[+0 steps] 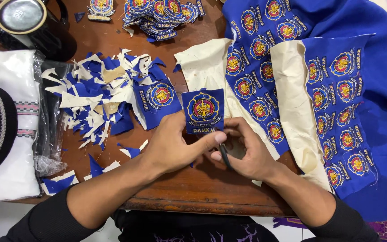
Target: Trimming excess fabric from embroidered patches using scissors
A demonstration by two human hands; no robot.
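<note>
Blue cloth with a round red-and-yellow embroidered emblem is what you have between your hands: the cut badge patch [203,110] sits at centre frame, its lower edge pinched by your left hand [172,149], thumb and fingers closed on it. Your right hand [246,154] is curled shut around small dark scissors [224,154], the blades mostly hidden under your fingers, right at the patch's lower right corner.

The risk I judge here: your left thumb lies just beside the blades, so a hurried snip could nick it or bite into the embroidered border.

Containers: at the left of the frame, a clear plastic bag [45,134] holds folded white cloth. At upper left, a round dark lidded vessel [21,15]; its contents cannot be seen. Scraps [97,96] lie loose on the wooden table [193,188].
</note>
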